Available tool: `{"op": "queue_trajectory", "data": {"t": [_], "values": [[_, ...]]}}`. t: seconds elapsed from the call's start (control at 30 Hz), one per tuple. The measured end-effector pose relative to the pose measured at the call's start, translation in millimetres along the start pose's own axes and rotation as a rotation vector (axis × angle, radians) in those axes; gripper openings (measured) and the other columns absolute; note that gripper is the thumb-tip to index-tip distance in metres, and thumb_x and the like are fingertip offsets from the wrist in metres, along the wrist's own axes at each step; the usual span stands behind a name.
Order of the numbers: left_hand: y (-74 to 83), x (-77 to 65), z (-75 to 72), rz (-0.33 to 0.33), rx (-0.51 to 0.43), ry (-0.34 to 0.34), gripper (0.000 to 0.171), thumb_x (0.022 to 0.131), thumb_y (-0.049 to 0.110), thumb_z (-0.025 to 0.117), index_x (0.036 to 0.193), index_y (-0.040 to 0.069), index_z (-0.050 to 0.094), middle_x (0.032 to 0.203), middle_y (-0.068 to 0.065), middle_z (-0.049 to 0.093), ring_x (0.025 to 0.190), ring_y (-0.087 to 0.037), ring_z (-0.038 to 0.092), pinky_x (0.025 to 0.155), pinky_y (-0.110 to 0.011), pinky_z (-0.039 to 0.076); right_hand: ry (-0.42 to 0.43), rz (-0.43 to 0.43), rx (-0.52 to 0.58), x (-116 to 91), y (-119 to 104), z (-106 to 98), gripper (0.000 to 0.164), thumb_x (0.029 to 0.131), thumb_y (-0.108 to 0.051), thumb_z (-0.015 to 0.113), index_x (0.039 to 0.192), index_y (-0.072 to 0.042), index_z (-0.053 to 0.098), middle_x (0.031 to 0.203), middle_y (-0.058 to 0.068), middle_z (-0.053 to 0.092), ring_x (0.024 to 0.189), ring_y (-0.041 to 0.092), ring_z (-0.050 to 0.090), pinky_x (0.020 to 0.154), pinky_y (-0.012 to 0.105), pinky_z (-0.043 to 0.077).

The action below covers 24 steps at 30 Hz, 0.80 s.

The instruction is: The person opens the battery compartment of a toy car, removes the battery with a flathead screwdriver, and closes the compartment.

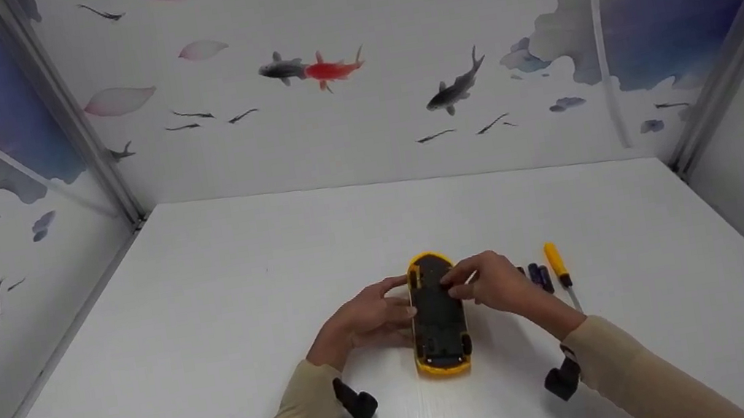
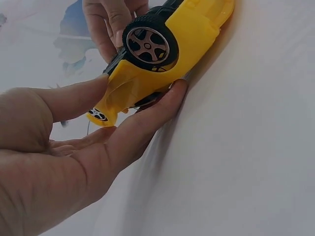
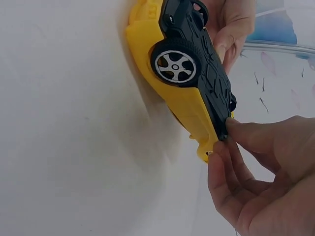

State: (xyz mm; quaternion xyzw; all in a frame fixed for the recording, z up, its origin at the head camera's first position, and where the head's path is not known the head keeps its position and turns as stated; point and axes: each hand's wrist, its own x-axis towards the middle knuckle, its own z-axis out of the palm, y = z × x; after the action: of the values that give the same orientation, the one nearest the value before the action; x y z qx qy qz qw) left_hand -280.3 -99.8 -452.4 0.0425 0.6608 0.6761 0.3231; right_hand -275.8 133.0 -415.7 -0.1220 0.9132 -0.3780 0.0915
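A yellow toy car (image 1: 439, 320) lies upside down on the white table, its black underside facing up. My left hand (image 1: 375, 318) grips the car's left side, the thumb at the edge of the underside and the fingers beneath the body in the left wrist view. Opposite it, my right hand (image 1: 494, 284) pinches the car's right edge toward its far end. In the right wrist view those fingertips (image 3: 229, 127) cover that spot, so any small part between them is hidden. A black wheel (image 3: 175, 66) with silver spokes shows at the nearer end.
Several dark blue cylinders that look like batteries (image 1: 541, 277) lie just beyond my right hand. To their right is a screwdriver (image 1: 555, 260) with a yellow handle, its shaft pointing toward my right forearm. Printed panels (image 1: 361, 137) enclose the table (image 1: 261, 255) at the back and sides.
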Motion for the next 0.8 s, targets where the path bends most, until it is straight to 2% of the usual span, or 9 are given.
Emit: {"op": "queue_trajectory", "data": {"t": [0.13,0.23,0.43,0.53,0.63,0.8], "values": [[-0.8,0.0,-0.5,-0.001,0.012,0.004,0.075,0.094,0.003,0.063,0.159,0.019,0.028,0.15,-0.021,0.048,0.123,-0.036,0.063,0.096,-0.052,0.055,0.051,0.041,0.053,-2,2,6,0.027,0.091,-0.008,0.072,0.118,-0.008,0.072,0.113,0.013,0.068,0.092,0.02,0.068,0.072,0.031,0.059],[-1.1,0.1,-1.0,0.0,0.011,-0.007,0.075,0.094,0.002,0.062,0.159,0.019,0.028,0.148,-0.022,0.05,0.121,-0.035,0.064,0.097,-0.052,0.055,0.078,0.082,0.115,-4,2,10,0.038,0.089,-0.012,0.075,0.125,-0.007,0.064,0.123,0.016,0.062,0.103,0.025,0.067,0.076,0.033,0.06],[-1.4,-0.3,-1.4,-0.01,0.011,-0.013,0.076,0.093,0.0,0.061,0.158,0.02,0.029,0.144,-0.021,0.055,0.118,-0.033,0.066,0.097,-0.051,0.055,0.028,0.175,0.202,-8,0,18,0.084,0.082,-0.023,0.083,0.15,-0.011,0.036,0.141,0.02,0.052,0.116,0.032,0.064,0.082,0.038,0.06],[-0.9,-0.3,-1.2,-0.012,0.009,-0.006,0.076,0.093,-0.002,0.06,0.158,0.02,0.028,0.145,-0.02,0.054,0.119,-0.034,0.065,0.098,-0.051,0.055,0.004,0.21,0.244,-10,0,21,0.099,0.081,-0.023,0.085,0.157,-0.01,0.024,0.146,0.023,0.048,0.117,0.034,0.064,0.087,0.041,0.06],[0.2,-0.8,-0.2,-0.011,0.003,-0.008,0.078,0.092,-0.003,0.059,0.159,0.019,0.026,0.145,-0.02,0.054,0.122,-0.034,0.064,0.1,-0.053,0.053,-0.01,0.246,0.281,-9,1,23,0.1,0.081,-0.021,0.084,0.159,-0.009,0.021,0.147,0.025,0.047,0.116,0.035,0.065,0.089,0.043,0.059],[0.3,-0.1,1.4,-0.009,0.009,-0.013,0.081,0.088,0.0,0.061,0.159,0.018,0.026,0.14,-0.022,0.059,0.123,-0.035,0.063,0.101,-0.055,0.052,-0.033,0.277,0.285,-8,2,27,0.093,0.083,-0.024,0.083,0.156,-0.005,0.029,0.143,0.026,0.051,0.11,0.029,0.068,0.087,0.041,0.06]]}}
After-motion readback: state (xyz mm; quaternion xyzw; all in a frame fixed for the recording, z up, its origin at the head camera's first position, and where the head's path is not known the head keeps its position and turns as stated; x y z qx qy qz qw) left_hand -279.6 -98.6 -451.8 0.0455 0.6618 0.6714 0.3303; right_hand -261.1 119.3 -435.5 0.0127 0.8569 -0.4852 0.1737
